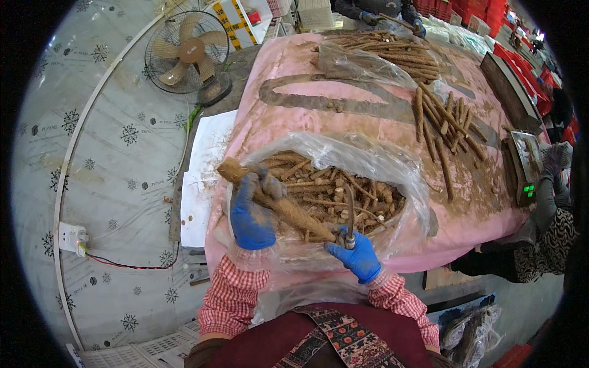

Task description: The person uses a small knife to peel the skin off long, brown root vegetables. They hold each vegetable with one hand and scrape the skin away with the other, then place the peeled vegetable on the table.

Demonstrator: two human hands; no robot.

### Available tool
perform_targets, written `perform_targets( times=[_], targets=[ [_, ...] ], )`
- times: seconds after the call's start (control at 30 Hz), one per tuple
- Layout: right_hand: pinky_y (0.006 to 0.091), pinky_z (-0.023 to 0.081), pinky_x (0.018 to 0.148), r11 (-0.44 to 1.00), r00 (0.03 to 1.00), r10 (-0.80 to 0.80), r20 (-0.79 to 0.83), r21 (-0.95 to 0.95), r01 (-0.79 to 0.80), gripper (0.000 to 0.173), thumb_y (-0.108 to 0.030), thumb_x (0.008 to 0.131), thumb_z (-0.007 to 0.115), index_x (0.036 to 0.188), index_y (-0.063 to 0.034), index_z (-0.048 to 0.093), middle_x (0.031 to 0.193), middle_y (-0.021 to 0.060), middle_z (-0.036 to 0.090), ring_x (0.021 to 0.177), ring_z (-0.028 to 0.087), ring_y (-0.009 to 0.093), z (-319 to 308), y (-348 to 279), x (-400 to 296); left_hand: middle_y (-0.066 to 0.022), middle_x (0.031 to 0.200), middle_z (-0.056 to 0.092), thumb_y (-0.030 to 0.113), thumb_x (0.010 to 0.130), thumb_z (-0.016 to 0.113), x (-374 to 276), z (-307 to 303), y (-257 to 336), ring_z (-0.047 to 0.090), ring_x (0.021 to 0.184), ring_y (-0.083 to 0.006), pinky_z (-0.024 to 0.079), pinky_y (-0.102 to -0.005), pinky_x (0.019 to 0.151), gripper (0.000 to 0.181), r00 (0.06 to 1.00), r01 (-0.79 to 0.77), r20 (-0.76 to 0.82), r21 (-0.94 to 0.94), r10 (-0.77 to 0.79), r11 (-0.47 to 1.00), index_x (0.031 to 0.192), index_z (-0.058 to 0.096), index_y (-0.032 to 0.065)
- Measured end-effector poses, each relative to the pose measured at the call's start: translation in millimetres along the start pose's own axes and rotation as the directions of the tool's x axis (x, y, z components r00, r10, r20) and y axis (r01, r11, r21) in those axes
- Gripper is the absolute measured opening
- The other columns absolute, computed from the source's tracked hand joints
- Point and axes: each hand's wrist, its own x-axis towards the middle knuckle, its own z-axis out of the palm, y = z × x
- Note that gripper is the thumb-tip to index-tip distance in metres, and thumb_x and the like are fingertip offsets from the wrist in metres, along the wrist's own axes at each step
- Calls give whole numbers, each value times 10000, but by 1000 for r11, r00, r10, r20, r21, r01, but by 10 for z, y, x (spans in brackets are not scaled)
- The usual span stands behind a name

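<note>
My left hand (253, 209), in a dirty blue glove, wraps around a thick brown yam root (301, 218) that slants across the near side of an open clear plastic bag (294, 142). At the root's lower end is my right hand (356, 257), also blue-gloved. It grips a knife with a narrow curved blade (351, 204) pointing up, and its fingers are close to or touching the root; which one is hard to tell. Inside the bag lie many thin yam roots and cut pieces (317, 186), some with pale cut ends.
Loose yam roots (448, 122) lie right of the bag on the soiled pink table cover (391, 115). A larger pile (395, 53) sits at the far end, near a co-worker's gloved hands. A scale (524, 161) and another person's arm (552, 188) are right; a fan (191, 50) stands left.
</note>
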Motion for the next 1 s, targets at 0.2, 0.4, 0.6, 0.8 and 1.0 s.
perform_targets(
  times=[0.2,0.4,0.6,0.8,1.0],
  targets=[
    [323,484,711,970,966,-124,-229,-231,70,326,-191,768,775,990,-11,618,885,93,645,791,597,194,-34,309,45,-69,919,595,396,956,496,-193,-168,-77,568,829,-189,468,-331,744,377,995,-20,-93,90,28,996,1089,559,50],
    [354,482,739,679,814,-568,-120,-626,382,259,-118,735,778,880,-35,579,999,137,623,882,594,281,-141,118,83,-89,1044,618,285,950,547,-552,-325,-435,601,974,-192,524,-356,819,307,875,477,-117,369,-469,798,1132,580,40],
    [296,494,674,591,542,-779,-315,-656,469,214,-49,818,711,771,-44,502,965,131,635,838,609,175,-93,9,26,-100,1132,607,172,949,532,-608,-599,-529,600,1024,-197,545,-322,792,286,857,478,-242,42,-455,877,1181,551,6],
    [320,448,487,908,908,-255,-333,-406,107,192,-178,861,687,855,-12,592,617,135,602,513,584,216,-126,686,100,-98,1167,592,177,971,500,-692,-714,-584,607,973,-195,538,-324,793,294,852,458,-272,-29,-448,888,1210,543,12],
    [324,452,512,869,847,-407,-341,-430,245,214,-209,862,684,845,-17,590,635,153,581,545,592,207,40,296,80,-86,1128,597,192,972,499,-741,-707,-613,604,957,-189,531,-311,777,295,832,484,-312,6,-458,875,1206,546,18]
  ],
)
